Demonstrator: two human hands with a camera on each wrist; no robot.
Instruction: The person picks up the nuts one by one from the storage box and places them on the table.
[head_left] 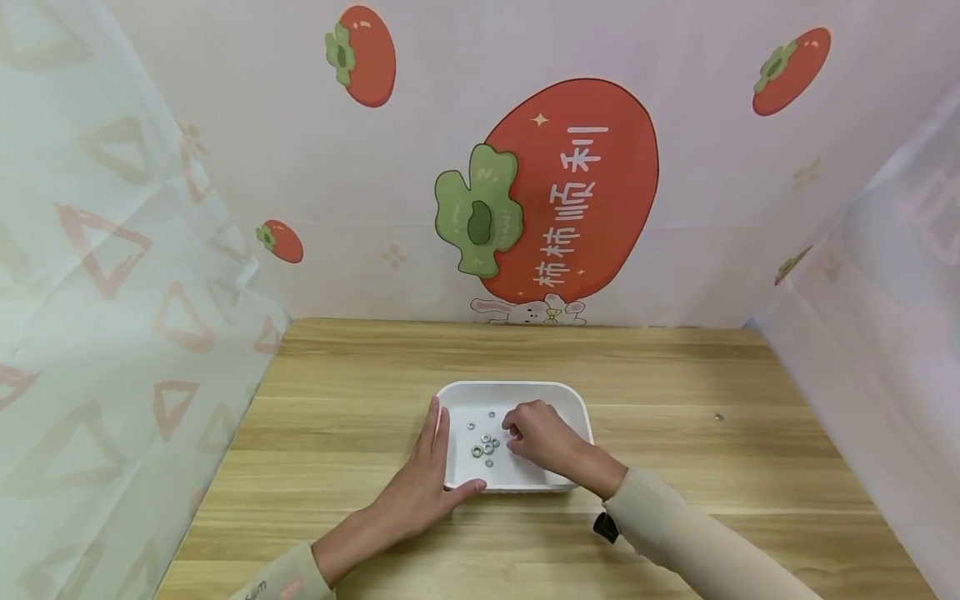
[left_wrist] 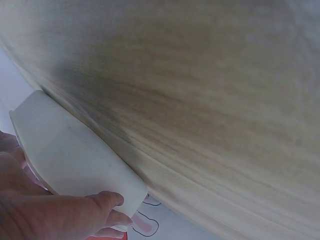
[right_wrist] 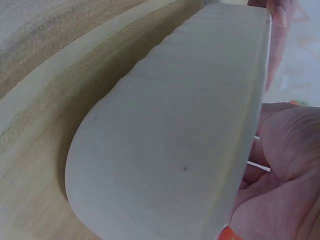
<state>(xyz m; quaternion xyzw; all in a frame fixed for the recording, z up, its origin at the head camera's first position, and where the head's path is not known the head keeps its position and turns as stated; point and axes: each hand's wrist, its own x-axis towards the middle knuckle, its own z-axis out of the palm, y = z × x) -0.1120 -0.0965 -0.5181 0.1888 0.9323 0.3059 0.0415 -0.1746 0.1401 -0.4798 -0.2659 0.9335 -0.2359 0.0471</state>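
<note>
Pale wall [head_left: 705, 217] printed with red persimmons backs a wood-grain tabletop [head_left: 337, 417]; on it sits a white tray [head_left: 510, 388]; of the two hands, the left hand [head_left: 422, 492] lies fairly straight-fingered along its left side, thumb on the near rim; the right hand [head_left: 546, 437] curls inside, whether round anything I cannot tell; small metal nuts [head_left: 488, 448] lie within, left of it; one tiny metal piece [head_left: 718, 417] rests well apart, to the right.

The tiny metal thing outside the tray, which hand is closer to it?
Right. The right hand is over the right half of the tray; the tiny metal thing lies farther right. The left hand is farther away, touching the tray's left end.
</note>
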